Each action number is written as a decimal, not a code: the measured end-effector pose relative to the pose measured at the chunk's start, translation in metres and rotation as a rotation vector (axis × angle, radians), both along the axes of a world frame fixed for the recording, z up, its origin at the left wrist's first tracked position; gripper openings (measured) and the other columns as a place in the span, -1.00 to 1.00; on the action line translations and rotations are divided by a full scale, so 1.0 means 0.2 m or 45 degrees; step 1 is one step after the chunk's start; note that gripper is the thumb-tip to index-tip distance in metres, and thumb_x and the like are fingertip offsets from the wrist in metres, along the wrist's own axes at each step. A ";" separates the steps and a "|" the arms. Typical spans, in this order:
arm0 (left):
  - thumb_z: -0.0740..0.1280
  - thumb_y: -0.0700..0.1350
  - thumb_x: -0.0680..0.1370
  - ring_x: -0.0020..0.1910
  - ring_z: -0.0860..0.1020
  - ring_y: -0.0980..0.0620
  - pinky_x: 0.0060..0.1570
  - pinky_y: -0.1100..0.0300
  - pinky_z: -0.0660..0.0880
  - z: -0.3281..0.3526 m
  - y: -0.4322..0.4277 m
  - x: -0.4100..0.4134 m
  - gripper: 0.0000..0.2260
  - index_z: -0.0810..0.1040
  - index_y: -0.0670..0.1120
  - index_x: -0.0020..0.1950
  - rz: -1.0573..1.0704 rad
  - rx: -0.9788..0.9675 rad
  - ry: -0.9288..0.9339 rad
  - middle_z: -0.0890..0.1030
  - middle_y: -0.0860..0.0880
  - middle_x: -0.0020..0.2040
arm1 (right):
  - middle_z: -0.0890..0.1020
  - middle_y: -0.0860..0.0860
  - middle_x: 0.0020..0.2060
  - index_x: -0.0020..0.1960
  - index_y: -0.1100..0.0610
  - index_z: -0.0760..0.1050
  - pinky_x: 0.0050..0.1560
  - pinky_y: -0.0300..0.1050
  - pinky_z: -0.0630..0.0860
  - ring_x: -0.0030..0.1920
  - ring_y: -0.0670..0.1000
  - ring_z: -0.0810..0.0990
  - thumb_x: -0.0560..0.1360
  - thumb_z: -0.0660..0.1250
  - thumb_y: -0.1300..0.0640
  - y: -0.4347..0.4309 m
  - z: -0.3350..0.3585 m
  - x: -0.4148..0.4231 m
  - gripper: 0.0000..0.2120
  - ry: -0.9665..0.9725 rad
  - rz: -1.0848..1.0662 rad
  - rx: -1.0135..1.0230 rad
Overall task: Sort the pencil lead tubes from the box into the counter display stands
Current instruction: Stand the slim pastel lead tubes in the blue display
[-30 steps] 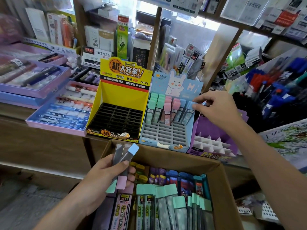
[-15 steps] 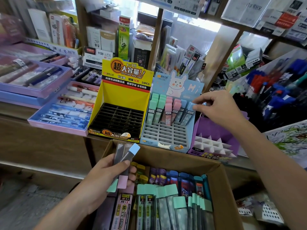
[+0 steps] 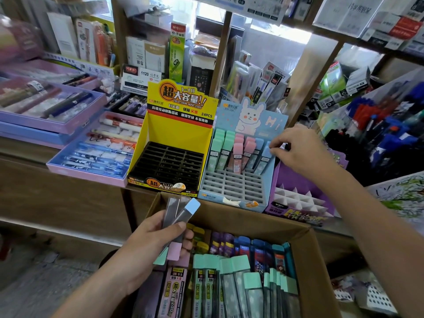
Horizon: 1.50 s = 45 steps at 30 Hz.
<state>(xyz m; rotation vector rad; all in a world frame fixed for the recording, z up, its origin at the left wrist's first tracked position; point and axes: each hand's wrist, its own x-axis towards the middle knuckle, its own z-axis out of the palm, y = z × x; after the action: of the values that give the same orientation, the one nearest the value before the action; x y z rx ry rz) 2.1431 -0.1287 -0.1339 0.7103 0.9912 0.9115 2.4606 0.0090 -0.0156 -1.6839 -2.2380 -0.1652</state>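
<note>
**Blue tube pinched at stand**

R hand (image 3: 302, 150) pinches blue tube (image 3: 266, 157) by its cap, far-right slot, back row of blue stand (image 3: 231, 189). L hand (image 3: 149, 244) grips a few tubes (image 3: 177, 214) over box (image 3: 229, 220), more packed inside. Yellow stand (image 3: 176, 131) just left of blue stand.

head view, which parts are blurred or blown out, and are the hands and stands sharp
Head view: sharp are the left hand gripping lead tubes, the right hand pinching a blue-capped tube, the yellow stand and bunny stand; far-left shelf goods smear; the window behind is blown out; the wide lens tilts the shelf posts.
</note>
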 end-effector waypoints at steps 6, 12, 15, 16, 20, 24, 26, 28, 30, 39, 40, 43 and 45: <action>0.42 -0.19 0.52 -0.17 0.64 -0.11 -0.11 0.02 0.63 -0.01 0.00 -0.01 -0.70 0.63 -0.08 0.25 -0.027 0.031 0.011 0.67 -0.24 -0.09 | 0.68 0.09 -0.15 -0.06 0.18 0.73 -0.02 -0.07 0.38 -0.04 0.09 0.48 0.53 0.47 0.23 -0.07 0.01 -0.04 -0.94 -0.029 0.016 0.095; 0.49 -0.18 0.44 -0.18 0.65 -0.08 -0.15 0.16 0.64 -0.01 0.00 -0.01 -0.72 0.69 -0.05 0.14 -0.069 0.090 0.027 0.69 -0.22 -0.10 | 0.68 -0.12 -0.30 -0.09 0.07 0.71 -0.21 -0.33 0.58 -0.27 -0.15 0.62 0.52 0.50 0.21 -0.34 -0.10 -0.30 -0.94 0.743 0.074 -0.173; 0.51 -0.18 0.42 -0.18 0.65 -0.07 -0.15 0.18 0.63 -0.01 0.00 -0.01 -0.67 0.66 -0.09 0.18 -0.068 0.106 0.039 0.68 -0.21 -0.11 | 0.73 -0.04 -0.30 -0.07 0.04 0.69 -0.28 -0.26 0.60 -0.36 -0.15 0.63 0.59 0.43 0.09 -0.44 -0.22 -0.44 -0.91 0.870 0.110 -0.512; 0.51 -0.18 0.41 -0.18 0.65 -0.07 -0.16 0.18 0.63 -0.01 0.00 -0.01 -0.66 0.66 -0.10 0.18 -0.064 0.110 0.036 0.68 -0.21 -0.11 | 0.73 -0.04 -0.32 -0.07 0.01 0.68 -0.32 -0.23 0.58 -0.41 -0.14 0.59 0.61 0.40 0.02 -0.47 -0.26 -0.48 -0.87 0.893 0.098 -0.605; 0.50 -0.21 0.42 -0.20 0.64 -0.06 -0.17 0.18 0.63 -0.01 -0.01 -0.02 -0.68 0.65 -0.11 0.17 -0.054 0.134 0.038 0.67 -0.21 -0.13 | 0.71 0.08 -0.38 -0.10 0.03 0.68 -0.48 -0.28 0.43 -0.51 -0.07 0.48 0.63 0.32 -0.13 -0.51 -0.38 -0.57 -0.70 1.076 0.026 -0.894; 0.48 -0.26 0.46 -0.21 0.62 -0.05 -0.16 0.18 0.63 0.00 -0.01 -0.01 -0.72 0.66 -0.10 0.16 -0.072 0.171 0.048 0.65 -0.19 -0.16 | 0.69 0.14 -0.37 -0.15 0.06 0.68 -0.55 -0.23 0.38 -0.51 -0.03 0.50 0.60 0.41 -0.07 -0.52 -0.41 -0.59 -0.74 1.317 -0.040 -1.018; 0.49 -0.23 0.45 -0.22 0.63 -0.05 -0.18 0.19 0.62 0.00 -0.01 -0.01 -0.71 0.66 -0.11 0.17 -0.063 0.174 0.062 0.67 -0.18 -0.16 | 0.70 0.17 -0.35 -0.14 0.10 0.68 -0.55 -0.24 0.40 -0.50 -0.03 0.53 0.59 0.44 0.00 -0.51 -0.40 -0.59 -0.79 1.441 -0.068 -1.086; 0.49 -0.16 0.44 -0.22 0.64 -0.03 -0.19 0.21 0.61 0.00 -0.01 -0.01 -0.67 0.65 -0.14 0.19 -0.039 0.157 0.064 0.68 -0.19 -0.15 | 0.70 0.19 -0.32 -0.07 0.18 0.68 -0.52 -0.24 0.45 -0.46 -0.02 0.57 0.60 0.44 0.06 -0.50 -0.39 -0.58 -0.81 1.516 -0.085 -1.139; 0.49 -0.08 0.44 -0.20 0.63 -0.03 -0.18 0.20 0.61 0.01 -0.01 -0.01 -0.64 0.65 -0.15 0.20 -0.024 0.132 0.049 0.69 -0.19 -0.14 | 0.69 0.19 -0.29 -0.03 0.23 0.70 -0.44 -0.23 0.52 -0.40 0.00 0.60 0.61 0.41 0.14 -0.48 -0.36 -0.56 -0.84 1.564 -0.085 -1.172; 0.46 -0.14 0.47 -0.27 0.63 -0.05 -0.26 0.17 0.63 0.02 -0.01 -0.01 -0.77 0.69 -0.10 0.12 -0.016 0.077 -0.017 0.68 -0.20 -0.17 | 0.72 0.24 -0.20 0.18 0.29 0.59 -0.23 -0.21 0.62 -0.27 0.07 0.69 0.53 0.44 0.40 -0.45 -0.27 -0.43 -0.76 1.486 -0.013 -0.999; 0.47 -0.14 0.46 -0.26 0.64 -0.05 -0.25 0.17 0.64 0.02 -0.01 -0.01 -0.77 0.69 -0.09 0.11 -0.023 0.080 -0.013 0.68 -0.19 -0.17 | 0.73 0.24 -0.19 0.15 0.31 0.59 -0.25 -0.24 0.61 -0.28 0.07 0.70 0.51 0.46 0.40 -0.45 -0.27 -0.42 -0.78 1.478 -0.008 -0.989; 0.49 -0.12 0.44 -0.22 0.65 -0.06 -0.22 0.14 0.65 0.01 -0.01 -0.01 -0.72 0.68 -0.10 0.15 -0.018 0.093 -0.005 0.69 -0.18 -0.16 | 0.73 0.27 -0.18 0.09 0.32 0.63 -0.23 -0.24 0.61 -0.26 0.08 0.71 0.48 0.49 0.39 -0.45 -0.25 -0.40 -0.81 1.467 0.007 -0.972; 0.50 -0.09 0.43 -0.22 0.64 -0.06 -0.23 0.14 0.64 0.01 -0.01 -0.01 -0.69 0.68 -0.12 0.14 -0.006 0.094 -0.003 0.68 -0.18 -0.16 | 0.74 0.26 -0.18 0.07 0.32 0.65 -0.21 -0.21 0.64 -0.26 0.08 0.71 0.47 0.50 0.39 -0.45 -0.23 -0.39 -0.82 1.445 0.020 -0.951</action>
<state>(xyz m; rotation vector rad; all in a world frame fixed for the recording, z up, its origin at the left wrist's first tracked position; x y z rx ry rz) 2.1417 -0.1304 -0.1326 0.7731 0.9574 0.9486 2.3835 -0.0808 -0.0611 -1.4134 -1.4284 1.4021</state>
